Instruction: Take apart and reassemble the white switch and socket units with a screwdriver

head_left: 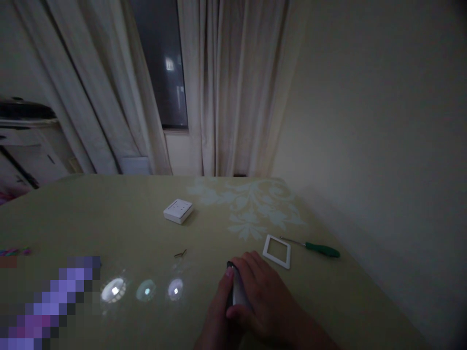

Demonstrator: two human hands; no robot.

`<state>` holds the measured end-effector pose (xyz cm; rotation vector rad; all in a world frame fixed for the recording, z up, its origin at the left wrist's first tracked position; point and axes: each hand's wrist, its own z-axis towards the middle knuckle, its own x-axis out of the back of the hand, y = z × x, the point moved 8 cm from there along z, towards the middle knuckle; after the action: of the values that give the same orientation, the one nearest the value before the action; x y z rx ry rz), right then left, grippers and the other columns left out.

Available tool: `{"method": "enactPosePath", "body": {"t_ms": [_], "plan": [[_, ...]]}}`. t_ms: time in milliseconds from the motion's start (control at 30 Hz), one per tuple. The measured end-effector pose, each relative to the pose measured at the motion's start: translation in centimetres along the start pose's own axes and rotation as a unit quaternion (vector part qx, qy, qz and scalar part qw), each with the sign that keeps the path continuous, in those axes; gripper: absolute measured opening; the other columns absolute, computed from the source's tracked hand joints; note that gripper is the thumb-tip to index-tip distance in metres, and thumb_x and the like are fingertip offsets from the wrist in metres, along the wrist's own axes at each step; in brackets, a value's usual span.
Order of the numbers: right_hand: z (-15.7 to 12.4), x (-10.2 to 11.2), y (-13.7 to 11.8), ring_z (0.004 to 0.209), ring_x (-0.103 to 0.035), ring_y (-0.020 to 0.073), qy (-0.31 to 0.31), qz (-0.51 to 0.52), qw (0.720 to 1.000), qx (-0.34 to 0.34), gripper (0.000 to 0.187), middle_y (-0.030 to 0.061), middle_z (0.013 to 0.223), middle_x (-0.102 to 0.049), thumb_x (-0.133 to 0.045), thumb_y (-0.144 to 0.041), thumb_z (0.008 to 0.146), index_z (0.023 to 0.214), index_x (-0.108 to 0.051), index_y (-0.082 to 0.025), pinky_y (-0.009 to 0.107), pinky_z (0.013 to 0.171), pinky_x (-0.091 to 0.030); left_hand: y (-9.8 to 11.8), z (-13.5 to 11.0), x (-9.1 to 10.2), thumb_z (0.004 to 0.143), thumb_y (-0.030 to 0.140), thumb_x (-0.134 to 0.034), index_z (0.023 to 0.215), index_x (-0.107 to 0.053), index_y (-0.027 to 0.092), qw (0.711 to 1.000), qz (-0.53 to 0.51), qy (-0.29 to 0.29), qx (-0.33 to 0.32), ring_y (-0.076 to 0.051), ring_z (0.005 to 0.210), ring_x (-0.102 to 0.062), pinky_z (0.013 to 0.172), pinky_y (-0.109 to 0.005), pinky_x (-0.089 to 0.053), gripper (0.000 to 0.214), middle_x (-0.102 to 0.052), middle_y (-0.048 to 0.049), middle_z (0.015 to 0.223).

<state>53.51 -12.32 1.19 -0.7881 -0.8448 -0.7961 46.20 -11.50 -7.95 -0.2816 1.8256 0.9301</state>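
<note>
Head view, clock taken from the hands: at bottom centre, left hand (218,305) and right hand (263,291) are together, both clamped on a pale piece (239,294) with a dark edge; smooth face, remainder hidden by fingers. Can't tell what it is. At 11, white socket box (178,210), squarish, plastic-looking, slotted face up, lying flat. At 10, thin metal bits (180,253), screw-like, too small to be sure. At 1–2, white square frame (276,261), hollow centre, flat. At 2, screwdriver (317,248), green handle outward, slim metal shaft tip near the frame. All on a glossy yellow-green table (127,218), pale floral pattern at 12, curtains (237,87) in vertical folds beyond.
</note>
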Motion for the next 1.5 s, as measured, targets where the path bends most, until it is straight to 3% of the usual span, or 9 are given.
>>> {"method": "enactPosePath", "body": {"t_ms": [267, 633, 767, 867, 967, 1133, 1267, 1400, 1500], "plan": [[0.8, -0.2, -1.4, 0.092, -0.069, 0.0299, 0.007, -0.088, 0.994, 0.071, 0.087, 0.0187, 0.108, -0.078, -0.006, -0.067, 0.112, 0.118, -0.072, -0.010, 0.045, 0.086, -0.060, 0.0, 0.5, -0.4, 0.096, 0.053, -0.077, 0.127, -0.079, 0.022, 0.999, -0.018, 0.029, 0.009, -0.038, 0.140, -0.066, 0.118, -0.048, -0.051, 0.044, -0.081, -0.0116, 0.131], [0.2, -0.9, -1.8, 0.086, -0.069, 0.0280, -0.008, -0.145, 0.986, 0.079, 0.063, 0.0157, 0.100, -0.077, -0.023, -0.049, 0.117, 0.115, -0.071, -0.010, 0.042, 0.081, -0.057, -1.4, 1.9, 0.9, 0.089, 0.059, -0.082, 0.104, -0.080, 0.020, 0.996, -0.034, 0.079, -0.006, -0.036, 0.131, -0.071, 0.114, -0.045, -0.054, 0.042, -0.082, -0.0085, 0.109], [0.2, -0.7, -1.1, 0.096, -0.069, 0.0304, -0.015, -0.084, 0.996, 0.038, 0.079, 0.0176, 0.109, -0.077, -0.013, -0.066, 0.113, 0.120, -0.069, -0.011, 0.047, 0.091, -0.058, -1.2, 1.3, 0.2, 0.092, 0.057, -0.081, 0.116, -0.081, 0.020, 0.998, -0.030, 0.039, 0.035, -0.038, 0.133, -0.070, 0.115, -0.047, -0.052, 0.044, -0.082, -0.0114, 0.120], [0.3, -0.4, 0.0, 0.102, -0.070, 0.0316, -0.002, -0.005, 1.000, -0.010, 0.099, 0.0170, 0.115, -0.075, -0.014, -0.093, 0.094, 0.125, -0.065, -0.014, 0.049, 0.099, -0.058, -0.5, 0.5, -0.4, 0.093, 0.060, -0.080, 0.126, -0.079, 0.018, 0.999, -0.006, 0.015, 0.048, -0.041, 0.136, -0.068, 0.115, -0.050, -0.051, 0.054, -0.081, -0.0154, 0.127], [0.5, -0.4, 0.7, 0.105, -0.070, 0.0323, -0.010, 0.046, 0.998, -0.033, 0.109, 0.0163, 0.118, -0.074, -0.023, -0.104, 0.081, 0.128, -0.064, -0.015, 0.049, 0.099, -0.059, 0.2, 0.0, -0.7, 0.093, 0.060, -0.080, 0.131, -0.079, 0.019, 0.999, 0.019, 0.009, 0.039, -0.041, 0.140, -0.065, 0.117, -0.049, -0.049, 0.055, -0.080, -0.0157, 0.131], [0.7, -0.4, 0.5, 0.118, -0.069, 0.0362, -0.052, 0.051, 0.997, -0.035, 0.103, 0.0190, 0.130, -0.073, -0.027, -0.099, 0.090, 0.138, -0.062, -0.015, 0.053, 0.109, -0.055, 0.4, -0.2, -1.1, 0.098, 0.054, -0.075, 0.136, -0.077, 0.022, 1.000, 0.007, -0.016, 0.025, -0.040, 0.151, -0.056, 0.128, -0.055, -0.037, 0.049, -0.076, -0.0143, 0.143], [0.7, -0.5, 0.1, 0.124, -0.067, 0.0384, -0.044, 0.010, 0.998, -0.037, 0.104, 0.0200, 0.137, -0.072, -0.032, -0.097, 0.092, 0.148, -0.058, -0.014, 0.056, 0.115, -0.051, 0.6, -0.3, -0.8, 0.098, 0.051, -0.077, 0.140, -0.076, 0.027, 1.000, -0.003, -0.010, -0.017, -0.038, 0.157, -0.048, 0.135, -0.054, -0.026, 0.048, -0.070, -0.0099, 0.153], [1.2, -0.6, -0.3, 0.107, -0.070, 0.0356, -0.017, -0.003, 0.999, -0.036, 0.106, 0.0188, 0.120, -0.076, -0.018, -0.099, 0.089, 0.129, -0.067, -0.014, 0.054, 0.102, -0.057, 0.6, -0.4, 0.0, 0.096, 0.053, -0.079, 0.135, -0.078, 0.027, 0.999, 0.002, 0.019, -0.041, -0.037, 0.158, -0.048, 0.135, -0.053, -0.027, 0.047, -0.072, -0.0102, 0.150], [1.7, -0.3, -0.8, 0.093, -0.069, 0.0314, 0.000, -0.023, 1.000, -0.014, 0.101, 0.0170, 0.107, -0.076, -0.008, -0.092, 0.095, 0.115, -0.070, -0.015, 0.048, 0.088, -0.060, 0.4, 0.0, 0.2, 0.097, 0.051, -0.078, 0.133, -0.078, 0.027, 0.999, -0.002, 0.032, -0.038, -0.037, 0.153, -0.054, 0.132, -0.054, -0.033, 0.043, -0.075, -0.0106, 0.144]]}}
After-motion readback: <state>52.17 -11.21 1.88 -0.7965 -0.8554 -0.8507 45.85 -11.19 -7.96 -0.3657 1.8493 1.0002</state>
